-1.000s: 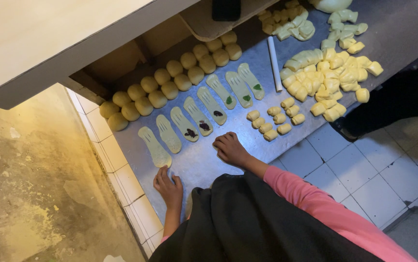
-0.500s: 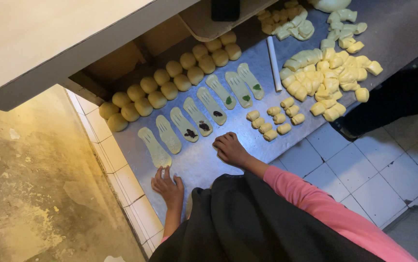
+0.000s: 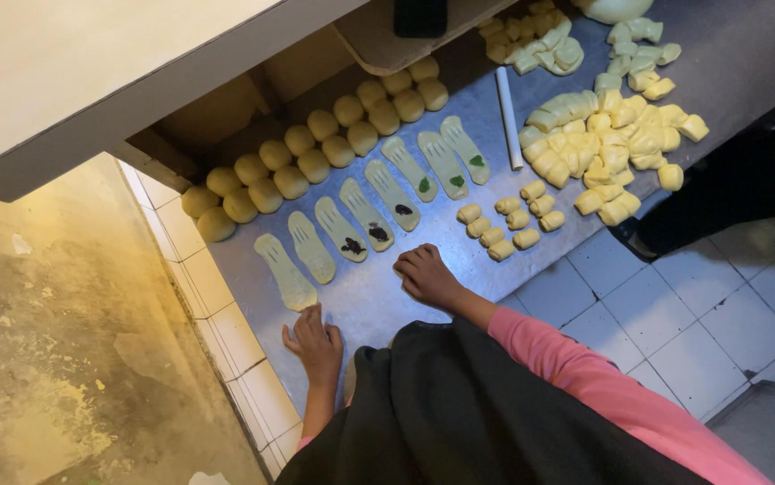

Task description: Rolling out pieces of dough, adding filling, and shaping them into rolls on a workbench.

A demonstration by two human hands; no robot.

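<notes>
My right arm wears a long pink sleeve [image 3: 603, 382], snug to the wrist. A dark, loose black cloth [image 3: 459, 422] drapes down my front. My left hand [image 3: 315, 341] and right hand [image 3: 428, 277] are bare, no rings showing.

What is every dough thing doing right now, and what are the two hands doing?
Left hand: empty, flat on the metal counter, by the nearest flattened dough strip.
Right hand: curled, empty, resting on the counter.
Flattened dough strips: laid in a row, some with dark or green filling.
Dough balls: round, in two rows.
Rolling pin: lying idle.
Small dough rolls: unflattened, grouped.
</notes>
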